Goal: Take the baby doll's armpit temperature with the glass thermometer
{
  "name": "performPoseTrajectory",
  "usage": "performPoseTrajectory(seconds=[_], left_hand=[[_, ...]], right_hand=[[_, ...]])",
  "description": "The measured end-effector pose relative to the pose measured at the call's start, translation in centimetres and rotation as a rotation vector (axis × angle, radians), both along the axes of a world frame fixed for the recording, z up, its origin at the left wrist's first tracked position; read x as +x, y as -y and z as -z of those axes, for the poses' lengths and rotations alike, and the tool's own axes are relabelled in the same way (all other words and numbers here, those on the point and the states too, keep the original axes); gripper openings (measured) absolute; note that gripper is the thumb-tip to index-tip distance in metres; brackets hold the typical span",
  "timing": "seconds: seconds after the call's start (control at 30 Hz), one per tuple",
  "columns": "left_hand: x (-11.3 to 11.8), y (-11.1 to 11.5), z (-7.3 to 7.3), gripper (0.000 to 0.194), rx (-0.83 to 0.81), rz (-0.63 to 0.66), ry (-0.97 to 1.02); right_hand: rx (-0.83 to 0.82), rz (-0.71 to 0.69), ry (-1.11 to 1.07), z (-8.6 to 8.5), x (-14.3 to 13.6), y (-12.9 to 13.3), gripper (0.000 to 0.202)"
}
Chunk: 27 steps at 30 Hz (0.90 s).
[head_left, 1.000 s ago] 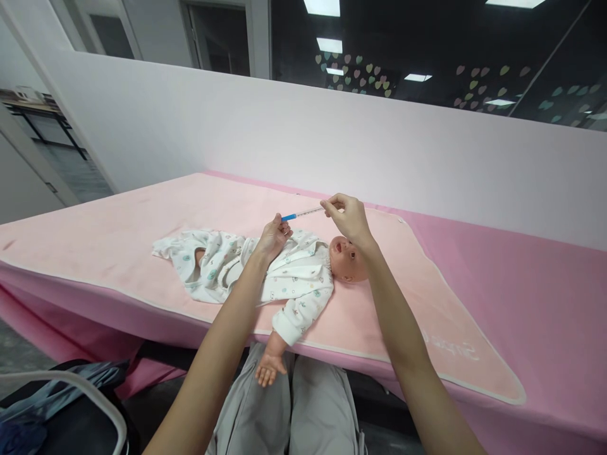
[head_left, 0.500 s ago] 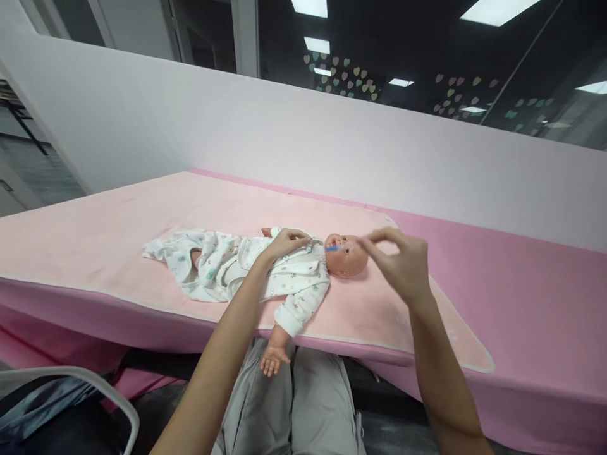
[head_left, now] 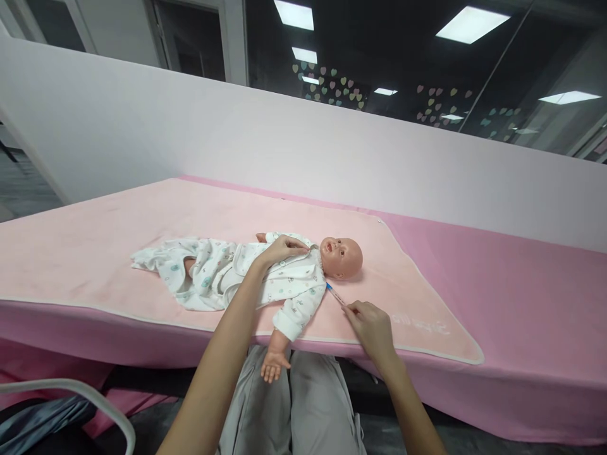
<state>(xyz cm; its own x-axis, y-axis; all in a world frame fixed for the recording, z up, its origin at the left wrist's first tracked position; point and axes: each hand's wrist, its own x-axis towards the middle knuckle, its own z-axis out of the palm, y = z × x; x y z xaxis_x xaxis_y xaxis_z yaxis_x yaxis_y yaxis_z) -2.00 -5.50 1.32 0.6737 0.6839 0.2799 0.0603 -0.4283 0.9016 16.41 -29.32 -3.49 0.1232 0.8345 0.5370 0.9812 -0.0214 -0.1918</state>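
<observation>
A baby doll (head_left: 341,258) in a white printed outfit (head_left: 296,278) lies on its back, head to the right, one arm hanging over the near edge of the padded surface. My left hand (head_left: 284,248) rests on its chest, fingers closed at the collar of the shirt. Between the thumb and fingers of my right hand (head_left: 370,323) is a slim thermometer (head_left: 336,294) with a blue end. That blue end points at the doll's near shoulder, just below its head; whether it touches the cloth I cannot tell.
Under the doll lies a peach mat (head_left: 427,303) with a pale border, over a pink cover (head_left: 531,303). A white wall (head_left: 265,139) rises behind, with dark glass above. A chair's pale armrest (head_left: 95,398) stands at lower left; my legs (head_left: 313,404) are below the edge.
My right hand has come down and left with the thermometer, from above the doll's face to beside its near shoulder. My left hand stays at the collar. The view has shifted slightly.
</observation>
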Motion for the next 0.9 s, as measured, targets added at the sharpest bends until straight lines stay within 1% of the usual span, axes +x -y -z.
performPoseTrajectory(seconds=[0.07, 0.13, 0.2, 0.27, 0.33, 0.43, 0.5, 0.6, 0.7, 0.8, 0.9], left_hand=[[0.0, -0.1, 0.1, 0.033, -0.016, -0.009, 0.015], [0.0, -0.2, 0.1, 0.033, -0.034, -0.008, 0.024], [0.0, -0.2, 0.1, 0.034, -0.049, -0.003, 0.032], [0.0, -0.1, 0.1, 0.033, -0.054, 0.000, 0.039], [0.0, 0.0, 0.0, 0.032, -0.062, -0.003, 0.042], [-0.1, 0.4, -0.2, 0.033, -0.093, -0.019, 0.048], [0.0, 0.5, -0.3, 0.034, -0.116, -0.021, 0.060], [0.1, 0.4, -0.3, 0.033, -0.122, -0.007, 0.089], [0.2, 0.1, -0.2, 0.030, -0.136, 0.016, 0.121], [0.1, -0.2, 0.0, 0.030, -0.161, 0.021, 0.142], [0.1, -0.4, 0.1, 0.033, -0.170, 0.023, 0.168]], right_hand=[[-0.192, 0.066, 0.061, -1.1, -0.1, -0.8, 0.022], [-0.379, 0.100, 0.133, -2.7, -0.4, -1.7, 0.021], [-0.479, 0.091, 0.187, -4.3, -1.1, -2.8, 0.021], [-0.463, 0.041, 0.205, -5.7, -2.1, -4.1, 0.026], [-0.408, -0.063, 0.218, -6.5, -3.2, -5.7, 0.023], [-0.358, -0.204, 0.273, -7.0, -4.5, -8.1, 0.021], [-0.332, -0.278, 0.272, -7.3, -4.8, -9.4, 0.019], [-0.268, -0.346, 0.157, -7.9, -4.6, -10.7, 0.011], [-0.199, -0.354, 0.025, -8.4, -4.4, -11.6, 0.010], [-0.145, -0.375, -0.044, -7.9, -4.7, -12.6, 0.007], [0.021, -0.355, -0.119, -6.0, -5.3, -13.5, 0.010]])
